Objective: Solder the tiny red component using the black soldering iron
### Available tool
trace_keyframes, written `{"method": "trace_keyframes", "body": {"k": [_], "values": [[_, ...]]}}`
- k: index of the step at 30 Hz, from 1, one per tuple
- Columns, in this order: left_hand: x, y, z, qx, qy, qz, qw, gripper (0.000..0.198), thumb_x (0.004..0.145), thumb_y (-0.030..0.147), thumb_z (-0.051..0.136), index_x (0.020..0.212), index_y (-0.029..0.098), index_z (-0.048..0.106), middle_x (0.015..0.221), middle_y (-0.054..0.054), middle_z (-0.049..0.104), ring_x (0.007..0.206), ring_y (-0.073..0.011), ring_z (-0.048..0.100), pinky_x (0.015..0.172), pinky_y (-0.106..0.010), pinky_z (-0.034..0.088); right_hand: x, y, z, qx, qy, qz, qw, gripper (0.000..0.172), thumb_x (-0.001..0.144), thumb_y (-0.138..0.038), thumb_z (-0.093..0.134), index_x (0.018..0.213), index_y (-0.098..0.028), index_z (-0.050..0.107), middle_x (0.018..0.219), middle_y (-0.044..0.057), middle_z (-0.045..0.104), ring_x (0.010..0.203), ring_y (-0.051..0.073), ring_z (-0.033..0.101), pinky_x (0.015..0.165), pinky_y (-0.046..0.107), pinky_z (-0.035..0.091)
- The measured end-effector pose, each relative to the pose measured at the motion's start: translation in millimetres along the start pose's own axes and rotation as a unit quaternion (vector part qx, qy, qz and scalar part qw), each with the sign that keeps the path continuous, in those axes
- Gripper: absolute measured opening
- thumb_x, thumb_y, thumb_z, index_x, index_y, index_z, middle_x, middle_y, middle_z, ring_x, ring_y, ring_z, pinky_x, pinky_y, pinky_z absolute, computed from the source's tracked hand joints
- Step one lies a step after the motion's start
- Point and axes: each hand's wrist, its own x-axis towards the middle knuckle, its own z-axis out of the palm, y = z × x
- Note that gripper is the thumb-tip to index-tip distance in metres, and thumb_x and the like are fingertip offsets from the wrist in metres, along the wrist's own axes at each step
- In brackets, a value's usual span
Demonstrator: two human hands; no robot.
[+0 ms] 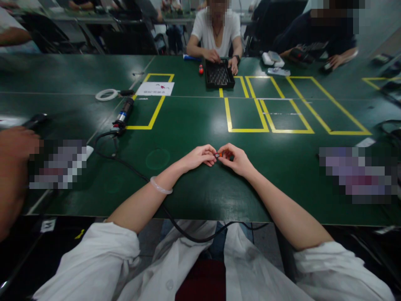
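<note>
Both hands meet over the green table [200, 188], near its front edge. Between the fingertips is a small part [218, 155], metallic grey on its left side and orange on its right; its exact kind is too small to make out. My left hand [200, 156] pinches the grey end, thumb against fingers. From the other side my right hand [234, 159] pinches the orange end between thumb and forefinger. A pale bangle [161, 186] circles my left wrist.
A black cylindrical tool [125, 112] lies at the left, its cable [134, 167] running under my left forearm. Beyond it are a white cable coil [106, 95] and a paper sheet [156, 88]. Across the table, a person's hands work at a black tray [219, 83].
</note>
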Motion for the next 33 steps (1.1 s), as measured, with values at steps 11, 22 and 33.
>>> {"method": "trace_keyframes", "body": {"k": [11,22,33], "values": [[0.8,0.5,-0.1,0.019,-0.001,0.0,1.0,0.021,0.077,0.018,0.066,0.094,0.011,0.056,0.071,0.0,0.062,0.062,-0.0095,0.061,0.066,-0.024,0.051,-0.6,0.0,0.7,-0.022,-0.016,-0.004,1.0,0.012,0.086,-0.024,0.063,0.097,-0.02,0.062,0.083,0.001,0.062,0.066,0.012,0.055,0.062,0.027,0.045],[0.7,1.9,0.8,0.023,-0.005,0.008,1.0,0.019,0.077,0.018,0.064,0.092,0.011,0.055,0.065,0.003,0.059,0.059,-0.0089,0.059,0.063,-0.023,0.05,-0.7,-2.0,0.5,-0.03,-0.024,-0.004,0.999,0.014,0.086,-0.025,0.064,0.098,-0.019,0.062,0.08,0.0,0.063,0.064,0.011,0.054,0.061,0.025,0.044],[0.4,0.2,1.7,0.033,0.006,0.016,0.999,0.02,0.084,0.025,0.064,0.095,0.011,0.056,0.075,-0.001,0.061,0.062,-0.0089,0.059,0.066,-0.025,0.051,0.2,-1.0,-0.2,-0.019,-0.012,0.008,1.0,0.014,0.086,-0.027,0.064,0.097,-0.019,0.062,0.077,0.0,0.062,0.064,0.012,0.054,0.061,0.026,0.044]]}}
